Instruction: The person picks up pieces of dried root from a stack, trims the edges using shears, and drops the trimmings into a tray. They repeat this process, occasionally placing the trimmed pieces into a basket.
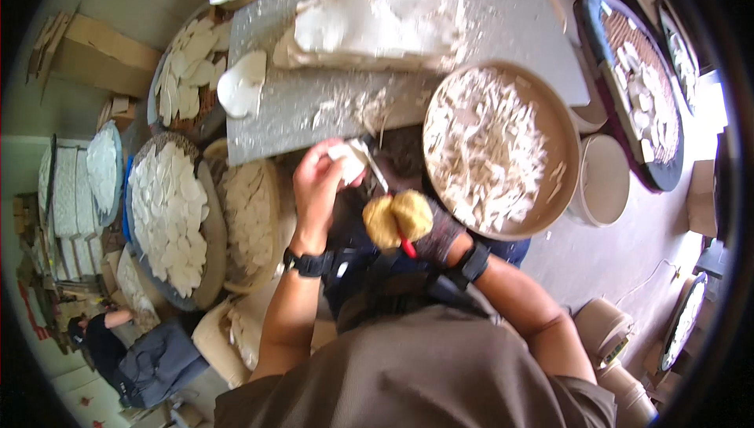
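Observation:
My left hand (pixel 314 192) pinches a small, flat white slice (pixel 351 159) between thumb and fingers, just off the front edge of the grey board. In my right hand (pixel 440 235), which wears a dark glove, is a knife with a red handle (pixel 408 248). Its thin metal blade (pixel 378 170) points up and left, close beside the slice; whether they touch I cannot tell. Two rounded yellow lumps (pixel 398 218) cover the fingers of that hand. A round tray (pixel 559 114) of white strips and offcuts stands right of my hands.
The grey board (pixel 314 126) carries a large stack of white sheets (pixel 377 20), crumbs and a loose rounded slice (pixel 242 85). Baskets of white slices (pixel 169 216) stand at the left. A white bucket (pixel 605 181) and an oval rack (pixel 648 106) are at the right. Another person (pixel 137 353) bends at lower left.

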